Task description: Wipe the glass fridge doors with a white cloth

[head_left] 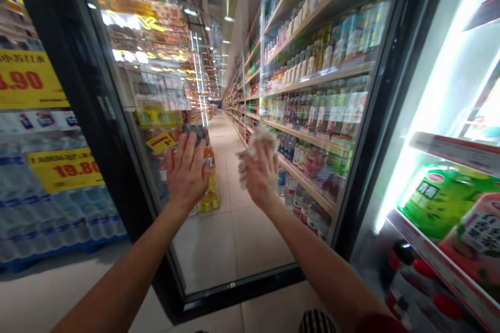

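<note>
A glass door [211, 255] with a black frame stands swung open in front of me. My left hand [186, 173] lies flat against the pane, fingers stretched out, holding nothing. To its right, at about the same height, my right hand [262, 179] presses a crumpled pale cloth [264, 138] to the glass. The cloth bunches out above and to the left of the fingers. Both that hand and the cloth are somewhat blurred, and the palm side is hidden.
At right is a lit cooler with large green and pink drink packs on a shelf [445, 265] and red-capped bottles [422, 291] below. Left of the door stand stacked water bottles [47, 223] with yellow price signs [64, 169]. Shelves of bottles and an aisle show in the glass.
</note>
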The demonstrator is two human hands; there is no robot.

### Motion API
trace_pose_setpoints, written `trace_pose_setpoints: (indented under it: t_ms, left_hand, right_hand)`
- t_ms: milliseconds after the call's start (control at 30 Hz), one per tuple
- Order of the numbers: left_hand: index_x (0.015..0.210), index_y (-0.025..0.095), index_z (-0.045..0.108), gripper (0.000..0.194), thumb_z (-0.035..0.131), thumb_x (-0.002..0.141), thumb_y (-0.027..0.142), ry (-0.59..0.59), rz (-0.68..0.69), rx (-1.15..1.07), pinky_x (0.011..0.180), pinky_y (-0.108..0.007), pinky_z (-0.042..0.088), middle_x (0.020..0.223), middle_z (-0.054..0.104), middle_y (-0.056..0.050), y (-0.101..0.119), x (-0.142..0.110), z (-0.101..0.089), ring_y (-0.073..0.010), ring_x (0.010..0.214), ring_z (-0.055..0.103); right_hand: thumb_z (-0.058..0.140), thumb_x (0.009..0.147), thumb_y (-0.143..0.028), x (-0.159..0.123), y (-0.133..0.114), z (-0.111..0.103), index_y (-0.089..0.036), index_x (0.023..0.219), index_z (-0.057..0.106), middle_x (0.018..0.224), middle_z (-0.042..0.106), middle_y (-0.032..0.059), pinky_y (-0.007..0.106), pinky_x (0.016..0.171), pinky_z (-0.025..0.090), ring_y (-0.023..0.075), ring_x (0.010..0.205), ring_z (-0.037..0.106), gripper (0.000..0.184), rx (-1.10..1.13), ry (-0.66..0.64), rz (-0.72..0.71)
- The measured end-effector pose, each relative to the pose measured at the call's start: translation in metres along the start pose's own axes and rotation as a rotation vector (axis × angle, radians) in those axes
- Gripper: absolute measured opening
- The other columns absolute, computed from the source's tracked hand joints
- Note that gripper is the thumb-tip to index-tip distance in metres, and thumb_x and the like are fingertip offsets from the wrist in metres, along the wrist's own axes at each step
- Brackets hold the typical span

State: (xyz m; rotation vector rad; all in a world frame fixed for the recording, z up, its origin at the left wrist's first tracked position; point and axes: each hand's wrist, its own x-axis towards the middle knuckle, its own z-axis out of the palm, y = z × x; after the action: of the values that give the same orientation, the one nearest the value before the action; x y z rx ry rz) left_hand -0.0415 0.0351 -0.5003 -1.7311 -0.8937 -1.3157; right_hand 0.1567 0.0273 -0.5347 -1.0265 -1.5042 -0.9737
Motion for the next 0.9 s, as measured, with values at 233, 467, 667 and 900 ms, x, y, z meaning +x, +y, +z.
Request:
trace_pose_setpoints:
  t_ms: [233,467,667,900]
  left_hand:
    - [0.139,0.022,0.031,0.053,0.041,0.087,0.023,0.001,0.023,0.011,0.111,-0.044,0.014,0.145,0.030,-0.008,-0.001,-0.002,-0.002,-0.0208,0.136,0.021]
    - [0.139,0.021,0.030,0.054,0.042,0.086,0.022,0.027,0.037,0.038,0.111,-0.043,0.016,0.144,0.032,-0.008,0.001,-0.001,-0.002,-0.0199,0.137,0.020]
    - [0.138,0.021,0.033,0.051,0.041,0.087,0.022,0.020,0.031,0.020,0.111,-0.043,0.016,0.143,0.033,-0.009,0.000,-0.001,-0.003,-0.0202,0.136,0.022]
    - [0.138,0.020,0.032,0.054,0.045,0.085,0.019,0.060,0.051,0.020,0.111,-0.044,0.017,0.143,0.033,-0.009,0.001,-0.001,0.000,-0.0217,0.136,0.023]
  right_hand:
    - [0.043,0.087,-0.024,-0.021,0.041,-0.012,-0.035,0.123,0.049,0.139,0.043,0.0011,0.045,0.110,0.020,0.0190,0.135,0.027,0.038,-0.076,0.100,-0.044]
    - [0.034,0.089,-0.020,0.001,0.038,-0.014,-0.024,0.134,0.040,0.144,0.034,0.0110,0.054,0.107,0.022,0.0261,0.138,0.020,0.046,-0.068,0.197,0.298]
    - [0.048,0.085,-0.023,-0.022,0.005,-0.003,-0.034,0.116,0.056,0.129,0.053,0.0007,0.042,0.112,0.017,0.0175,0.133,0.030,0.034,0.005,-0.003,-0.251]
    - [0.030,0.089,-0.024,0.010,0.103,-0.029,-0.016,0.135,0.039,0.144,0.033,0.0163,0.056,0.107,0.021,0.0279,0.137,0.023,0.047,-0.107,0.309,0.507]
